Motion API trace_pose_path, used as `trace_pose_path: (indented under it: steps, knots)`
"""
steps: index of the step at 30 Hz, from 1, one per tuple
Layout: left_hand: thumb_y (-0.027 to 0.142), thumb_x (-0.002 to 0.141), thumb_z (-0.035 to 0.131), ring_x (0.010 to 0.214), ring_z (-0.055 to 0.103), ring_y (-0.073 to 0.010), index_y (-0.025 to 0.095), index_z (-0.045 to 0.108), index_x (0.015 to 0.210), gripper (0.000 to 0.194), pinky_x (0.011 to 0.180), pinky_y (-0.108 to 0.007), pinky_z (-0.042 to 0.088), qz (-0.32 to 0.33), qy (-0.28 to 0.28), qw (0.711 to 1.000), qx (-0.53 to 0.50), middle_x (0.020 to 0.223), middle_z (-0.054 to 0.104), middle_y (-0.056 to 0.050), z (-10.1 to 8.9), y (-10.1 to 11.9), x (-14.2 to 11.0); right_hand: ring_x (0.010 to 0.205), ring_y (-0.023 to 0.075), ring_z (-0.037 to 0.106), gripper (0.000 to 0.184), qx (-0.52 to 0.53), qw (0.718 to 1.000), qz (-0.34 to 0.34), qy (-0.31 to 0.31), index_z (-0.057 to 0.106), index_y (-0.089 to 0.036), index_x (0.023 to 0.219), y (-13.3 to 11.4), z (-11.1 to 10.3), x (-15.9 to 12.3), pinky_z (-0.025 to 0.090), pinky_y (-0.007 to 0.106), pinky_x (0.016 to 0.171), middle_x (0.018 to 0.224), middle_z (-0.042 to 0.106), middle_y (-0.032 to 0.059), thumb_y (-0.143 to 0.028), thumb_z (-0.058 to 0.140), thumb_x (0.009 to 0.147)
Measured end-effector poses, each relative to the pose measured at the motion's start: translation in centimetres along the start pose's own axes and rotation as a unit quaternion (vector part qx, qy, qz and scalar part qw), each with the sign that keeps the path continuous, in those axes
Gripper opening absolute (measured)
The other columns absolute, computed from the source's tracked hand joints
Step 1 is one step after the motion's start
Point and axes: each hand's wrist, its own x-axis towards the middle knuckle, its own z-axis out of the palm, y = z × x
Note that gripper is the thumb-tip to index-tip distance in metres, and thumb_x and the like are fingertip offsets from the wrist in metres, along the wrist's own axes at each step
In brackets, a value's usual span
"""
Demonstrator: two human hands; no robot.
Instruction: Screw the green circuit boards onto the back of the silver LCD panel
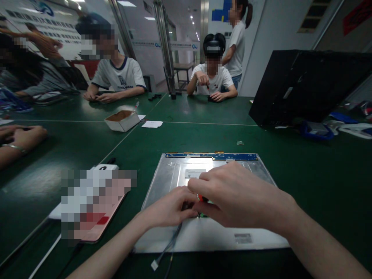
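A silver display panel [162, 193] lies flat in front of me, with a blue circuit strip [200, 156] along its far edge. My right hand [232, 193] is closed around a screwdriver [201, 198]; only part of its red and black handle shows. Below it, a small green circuit board [203, 214] rests on the panel, mostly covered by my hands. The fingers of my left hand [174, 205] are pinched together beside the board, and what they grip is hidden. Dark wires [173, 242] with a white connector [154, 265] run from under my left hand over the panel's near edge.
On the left lie a pink phone [116, 201] and a white device [106, 167] with cables. Farther off stand an open white box [123, 121] and a paper slip [152, 124]. A large black screen [308, 89] is at the right. Several people sit or stand around the green table [203, 135].
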Motion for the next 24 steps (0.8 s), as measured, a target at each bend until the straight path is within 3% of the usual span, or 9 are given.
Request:
trace_pose_path:
  steps: [5,10,13,20,24]
  knots:
    - [0.016,0.083,0.052,0.069,0.057,-0.0144,0.016,0.064,0.082,0.012,0.061,-0.023,0.043,0.017,0.001,1.000,-0.007,0.081,0.065,0.000,-0.13,0.27,0.02,0.062,0.0114,0.046,0.013,0.029,0.999,-0.012,-0.025,0.051,-0.018,0.090,-0.28,-0.55,-0.02,0.025,0.026,0.048,0.082,0.060,-0.0004,-0.020,0.061,0.080]
    - [0.021,0.082,0.056,0.069,0.056,-0.0156,0.016,0.063,0.078,0.010,0.060,-0.024,0.043,0.012,0.005,1.000,0.017,0.077,0.063,-0.001,-0.15,0.13,0.06,0.061,0.0117,0.048,0.003,0.007,1.000,-0.003,-0.019,0.055,-0.019,0.090,-0.20,-0.25,0.01,0.026,0.027,0.052,0.078,0.062,-0.0007,-0.021,0.056,0.088]
    - [0.026,0.086,0.055,0.066,0.055,-0.0152,0.015,0.062,0.077,0.016,0.058,-0.024,0.042,0.011,0.000,1.000,0.020,0.073,0.061,-0.001,-0.07,0.01,0.10,0.060,0.0122,0.048,0.010,-0.002,1.000,0.006,-0.015,0.057,-0.020,0.089,-0.08,-0.13,-0.03,0.024,0.028,0.052,0.074,0.063,-0.0006,-0.028,0.053,0.092]
    - [0.017,0.081,0.056,0.070,0.057,-0.0155,0.016,0.063,0.077,0.008,0.059,-0.023,0.042,0.028,0.002,1.000,0.004,0.078,0.064,-0.001,-0.01,-0.05,0.23,0.061,0.0112,0.048,0.010,0.041,0.999,-0.021,-0.027,0.053,-0.017,0.089,-0.25,-0.68,-0.16,0.027,0.025,0.050,0.081,0.063,-0.0002,-0.020,0.060,0.081]
    - [0.021,0.082,0.056,0.067,0.055,-0.0152,0.015,0.063,0.077,0.010,0.057,-0.023,0.041,0.025,0.006,1.000,0.002,0.075,0.062,-0.001,-0.07,0.06,0.21,0.061,0.0119,0.050,0.005,0.007,1.000,-0.002,-0.025,0.056,-0.018,0.090,-0.22,-0.42,-0.11,0.027,0.028,0.051,0.078,0.064,-0.0004,-0.022,0.057,0.087]
